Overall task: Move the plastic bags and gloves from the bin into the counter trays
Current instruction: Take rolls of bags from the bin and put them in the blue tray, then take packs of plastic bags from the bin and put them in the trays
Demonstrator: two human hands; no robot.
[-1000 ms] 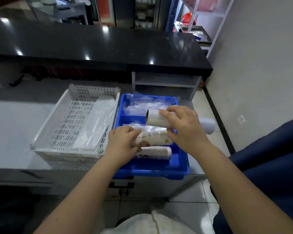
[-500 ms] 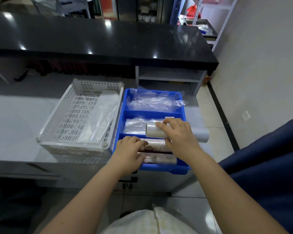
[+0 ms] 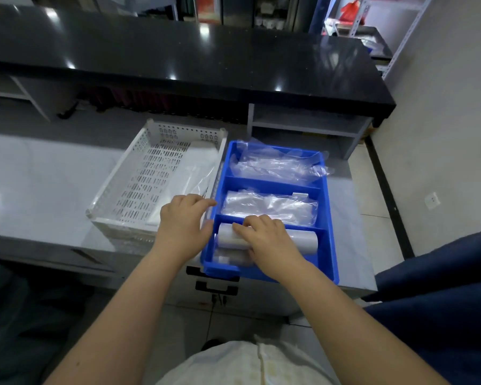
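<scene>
1. A white roll of thin plastic bags (image 3: 267, 238) was seen lying in the nearest compartment of the blue plastic divided tray (image 3: 329, 245), long axis left to right.
2. The right hand (image 3: 264, 237) was laid over the roll's middle, fingers curled on it; firm grip or mere rest could not be told.
3. The left hand (image 3: 182, 226) was loosely open and empty, at the tray's left wall.
4. Crinkled clear bags (image 3: 270, 208) filled the middle compartment; a white perforated basket (image 3: 150, 176) sat just left.
</scene>
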